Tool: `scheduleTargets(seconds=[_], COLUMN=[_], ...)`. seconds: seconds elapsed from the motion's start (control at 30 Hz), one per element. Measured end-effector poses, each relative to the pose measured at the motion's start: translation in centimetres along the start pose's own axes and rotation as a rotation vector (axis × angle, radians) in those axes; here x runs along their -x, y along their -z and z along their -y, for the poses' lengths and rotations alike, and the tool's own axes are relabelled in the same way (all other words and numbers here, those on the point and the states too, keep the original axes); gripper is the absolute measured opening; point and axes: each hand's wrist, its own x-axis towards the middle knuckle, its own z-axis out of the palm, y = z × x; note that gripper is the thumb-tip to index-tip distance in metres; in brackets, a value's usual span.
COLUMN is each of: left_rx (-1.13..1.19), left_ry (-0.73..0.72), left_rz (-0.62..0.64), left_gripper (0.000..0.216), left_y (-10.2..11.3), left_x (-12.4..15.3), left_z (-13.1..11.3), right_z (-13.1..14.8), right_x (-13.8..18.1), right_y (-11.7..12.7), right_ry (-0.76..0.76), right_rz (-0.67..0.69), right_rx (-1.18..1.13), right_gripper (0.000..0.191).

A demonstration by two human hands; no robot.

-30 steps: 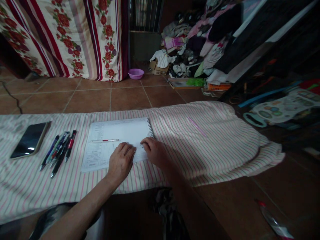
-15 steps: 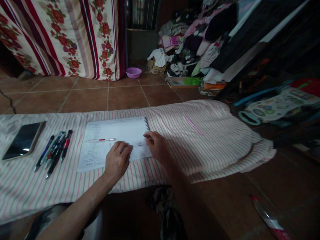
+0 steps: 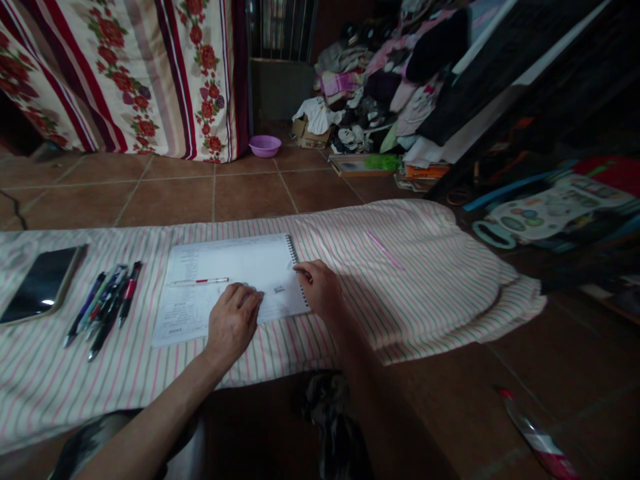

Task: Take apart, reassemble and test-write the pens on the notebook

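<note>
A spiral notebook [image 3: 245, 257] lies open-faced on the striped cloth, its wire binding on the right side. My left hand [image 3: 233, 319] rests on its lower part with the fingers curled and drawn together; whatever is under or between them is hidden. Over the binding, my right hand [image 3: 321, 288] has thumb and fingers pinched; anything between them is too small to make out. A slim pen refill or pen with a red section [image 3: 213, 281] lies on the page left of my hands. Between the hands sits a small greyish piece [image 3: 279, 289]. Farther right, a thin pink stick-like piece [image 3: 385, 250] lies on the cloth.
Several pens [image 3: 107, 303] lie bunched left of the notebook, beside a phone [image 3: 40, 283]. Striped cloth [image 3: 425, 287] covers the low surface. A bottle [image 3: 537, 433] lies on the floor at right. Behind are a purple basin [image 3: 265, 146] and piled clothes [image 3: 380, 87].
My right hand has shifted slightly right, from over the page to the wire binding. My left hand stays in place on the notebook. The view has moved a little.
</note>
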Motion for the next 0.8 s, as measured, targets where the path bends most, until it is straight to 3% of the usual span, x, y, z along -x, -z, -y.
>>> scheduleTargets(seconds=[0.57, 0.8], left_rx=[-0.043, -0.07], left_ry=[0.005, 0.019], left_rz=[0.005, 0.011], left_gripper=[0.016, 0.016], left_y=[-0.2, -0.1], left_x=[-0.1, -0.3], left_z=[0.1, 0.2], right_z=[0.0, -0.2], right_x=[-0.9, -0.8], right_y=[-1.4, -1.6], right_ry=[0.125, 0.137], right_rz=[-0.026, -0.065], right_rx=[0.147, 0.105], right_gripper=[0.038, 0.026])
